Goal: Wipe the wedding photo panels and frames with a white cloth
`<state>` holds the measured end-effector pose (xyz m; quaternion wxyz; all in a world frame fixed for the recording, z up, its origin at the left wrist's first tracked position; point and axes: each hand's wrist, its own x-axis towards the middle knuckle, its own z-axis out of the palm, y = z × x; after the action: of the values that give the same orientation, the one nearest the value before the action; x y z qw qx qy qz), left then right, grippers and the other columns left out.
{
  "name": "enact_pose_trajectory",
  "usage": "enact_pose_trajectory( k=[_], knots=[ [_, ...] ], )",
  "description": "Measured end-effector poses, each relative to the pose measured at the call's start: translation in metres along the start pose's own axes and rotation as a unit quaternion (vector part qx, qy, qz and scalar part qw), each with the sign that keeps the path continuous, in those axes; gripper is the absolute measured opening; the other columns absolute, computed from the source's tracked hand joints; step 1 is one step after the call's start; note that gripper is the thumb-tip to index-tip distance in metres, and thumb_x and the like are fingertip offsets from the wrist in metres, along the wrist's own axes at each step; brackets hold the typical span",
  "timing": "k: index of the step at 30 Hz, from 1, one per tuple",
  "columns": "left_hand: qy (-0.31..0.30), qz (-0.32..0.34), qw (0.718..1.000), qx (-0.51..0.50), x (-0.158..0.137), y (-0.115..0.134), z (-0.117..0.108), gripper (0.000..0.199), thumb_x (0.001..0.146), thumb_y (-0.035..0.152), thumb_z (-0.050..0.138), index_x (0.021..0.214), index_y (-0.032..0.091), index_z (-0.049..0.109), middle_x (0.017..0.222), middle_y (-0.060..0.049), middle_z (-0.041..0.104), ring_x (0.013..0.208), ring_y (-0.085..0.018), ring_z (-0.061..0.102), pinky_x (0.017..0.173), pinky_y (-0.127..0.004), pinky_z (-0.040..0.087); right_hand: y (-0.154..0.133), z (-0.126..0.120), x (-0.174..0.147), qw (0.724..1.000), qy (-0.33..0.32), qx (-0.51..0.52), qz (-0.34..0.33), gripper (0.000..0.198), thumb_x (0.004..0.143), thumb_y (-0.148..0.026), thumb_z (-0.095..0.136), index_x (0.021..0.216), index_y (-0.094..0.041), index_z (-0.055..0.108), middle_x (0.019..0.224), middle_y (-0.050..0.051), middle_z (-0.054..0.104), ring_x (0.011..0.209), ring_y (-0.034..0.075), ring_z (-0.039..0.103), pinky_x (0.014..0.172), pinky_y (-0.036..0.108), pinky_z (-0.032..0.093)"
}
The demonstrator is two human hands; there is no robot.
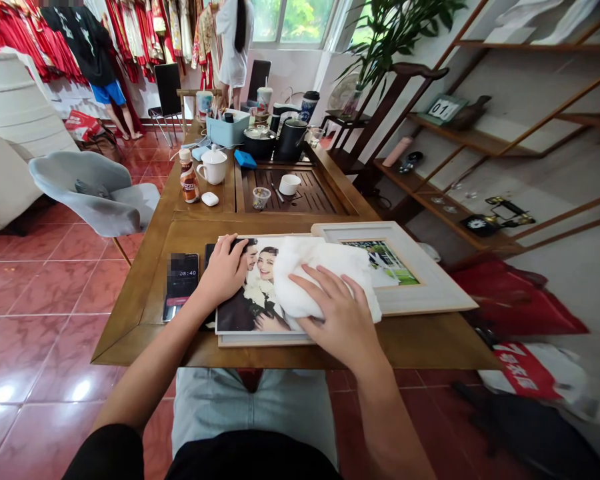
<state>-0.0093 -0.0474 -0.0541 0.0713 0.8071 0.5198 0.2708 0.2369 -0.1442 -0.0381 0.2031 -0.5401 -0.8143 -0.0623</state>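
Note:
A wedding photo panel [253, 320] lies flat at the table's near edge, showing a couple in dark and white clothes. My left hand [225, 270] rests on its upper left part, fingers stretched out and holding nothing. Over the right half of the picture is a crumpled white cloth [300, 267]. My right hand [340, 313] presses this cloth onto the panel with spread, slightly bent fingers. Partly beside and behind the panel lies a white-matted picture frame [440, 290] with an outdoor photo in it. The cloth covers much of the panel's right side.
A phone [181, 287] lies left of the panel. Farther back stand a bottle [189, 177], a lidded white cup [213, 165], a small bowl [290, 185] and a black kettle [293, 139]. A grey chair [90, 187] is at left, shelves at right. Two people stand near hanging clothes.

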Motion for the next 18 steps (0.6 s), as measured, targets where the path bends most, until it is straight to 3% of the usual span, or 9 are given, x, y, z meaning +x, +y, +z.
enact_pose_trajectory(
  k=[8, 13, 18],
  knots=[
    [0.005, 0.004, 1.0, -0.011, 0.0, -0.002, 0.0, 0.04, 0.102, 0.024, 0.041, 0.139, 0.017, 0.055, 0.151, -0.017, 0.048, 0.147, -0.033, 0.038, 0.124, -0.058, 0.032, 0.014, 0.013, 0.028, 1.0, 0.009, -0.001, 0.017, 0.051, 0.094, -0.037, 0.06, 0.144, -0.029, 0.055, 0.154, 0.007, 0.054, 0.143, 0.03, 0.046, 0.117, 0.053, 0.03],
    [-0.006, 0.002, 1.0, -0.01, 0.0, -0.001, -0.002, 0.041, 0.102, 0.024, 0.041, 0.139, 0.012, 0.055, 0.151, -0.02, 0.047, 0.147, -0.033, 0.037, 0.125, -0.056, 0.03, 0.006, 0.008, 0.006, 1.0, 0.027, -0.006, 0.01, 0.046, 0.097, -0.039, 0.056, 0.142, -0.028, 0.056, 0.153, 0.008, 0.055, 0.142, 0.03, 0.048, 0.116, 0.051, 0.03],
    [-0.002, 0.006, 1.0, -0.005, 0.0, 0.0, -0.001, 0.04, 0.103, 0.024, 0.04, 0.139, 0.014, 0.055, 0.151, -0.018, 0.048, 0.148, -0.032, 0.037, 0.125, -0.056, 0.031, 0.0, -0.001, -0.022, 1.0, 0.018, -0.017, 0.008, 0.05, 0.094, -0.027, 0.055, 0.144, -0.03, 0.053, 0.153, 0.006, 0.055, 0.142, 0.03, 0.049, 0.116, 0.051, 0.029]
  ],
)
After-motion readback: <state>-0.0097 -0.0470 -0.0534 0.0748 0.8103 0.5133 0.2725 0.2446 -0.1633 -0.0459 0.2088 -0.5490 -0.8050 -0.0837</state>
